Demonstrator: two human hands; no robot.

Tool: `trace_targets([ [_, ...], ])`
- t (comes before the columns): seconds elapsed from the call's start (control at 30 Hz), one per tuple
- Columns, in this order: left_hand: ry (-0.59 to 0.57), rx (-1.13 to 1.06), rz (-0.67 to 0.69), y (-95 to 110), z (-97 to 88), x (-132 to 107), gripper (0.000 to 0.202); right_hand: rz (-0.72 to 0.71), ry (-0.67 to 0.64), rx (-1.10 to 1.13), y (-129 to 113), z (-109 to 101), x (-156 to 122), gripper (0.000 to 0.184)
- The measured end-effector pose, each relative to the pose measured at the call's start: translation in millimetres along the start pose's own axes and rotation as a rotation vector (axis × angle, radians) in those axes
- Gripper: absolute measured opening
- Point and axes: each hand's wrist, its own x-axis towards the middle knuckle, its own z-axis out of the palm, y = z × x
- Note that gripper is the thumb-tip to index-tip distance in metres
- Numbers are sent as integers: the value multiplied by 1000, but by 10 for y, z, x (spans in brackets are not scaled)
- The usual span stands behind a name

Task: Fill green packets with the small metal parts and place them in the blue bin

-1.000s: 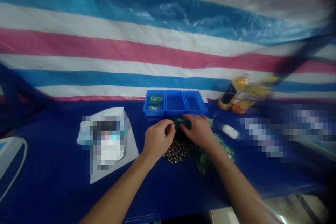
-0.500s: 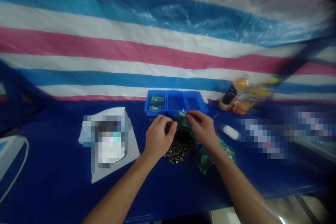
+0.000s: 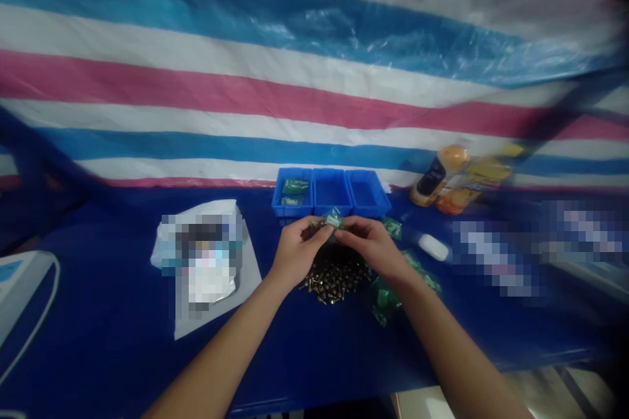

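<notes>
Between my two hands a small clear-green plastic bag [image 3: 334, 217] is held up above a heap of small brass-coloured screws [image 3: 335, 281]. My left hand [image 3: 299, 247] is closed, thumb and fingers pinching the bag's left side. My right hand [image 3: 376, 245] is closed on its right side, with the two thumbs nearly touching. What the bag holds is too blurred to tell. More green plastic bags [image 3: 386, 301] lie beside the heap, partly under my right wrist.
Behind my hands stand three joined blue bins [image 3: 331, 191]; green packets [image 3: 295, 187] lie in the left one. To the right are a white oval object [image 3: 433, 247] and orange bottles [image 3: 439, 177]. A white sheet [image 3: 246, 301] with blurred-out items lies left on the blue table [image 3: 122, 353].
My hands have come together. My right hand has moved left and slightly down, and my left thumb and fingers now pinch the bag too.
</notes>
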Motion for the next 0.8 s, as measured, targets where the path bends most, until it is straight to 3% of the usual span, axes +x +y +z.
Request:
trace_targets([
  [0.8, -22, 83, -39, 35, -36, -13, 27, -36, -22, -200, -22, -45, -26, 23],
])
